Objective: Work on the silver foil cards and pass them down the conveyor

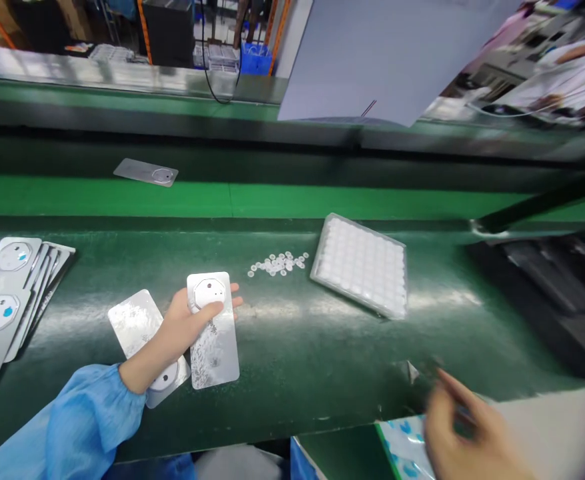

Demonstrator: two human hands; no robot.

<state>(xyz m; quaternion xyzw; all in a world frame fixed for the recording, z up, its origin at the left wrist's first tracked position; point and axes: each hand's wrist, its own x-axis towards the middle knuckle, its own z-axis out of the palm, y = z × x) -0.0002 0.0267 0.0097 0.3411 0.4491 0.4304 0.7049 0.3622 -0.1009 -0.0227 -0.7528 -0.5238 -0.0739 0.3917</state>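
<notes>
My left hand [179, 327] grips a thin silver panel [215, 353] with a round plate near its top. The thumb lies on its face and the fingers reach behind it. Under my left wrist a second silver panel [135, 323] lies tilted on the bench, partly covered by my forearm. My right hand [465, 427], blurred by motion, is at the lower right with thumb and finger pinched. Something dark and smeared is at its fingertips, too blurred to name. Close by is a small pale scrap [412, 372]. A blue-and-white sheet [405, 443] with a green edge lies beside this hand.
Several silver panels [2, 353] are stacked at the left. Small white rings [278, 264] lie loose near a clear tray [317, 275] of white round pieces. One panel [139, 170] rests on the back ledge. A black tray [547, 300] stands at the right.
</notes>
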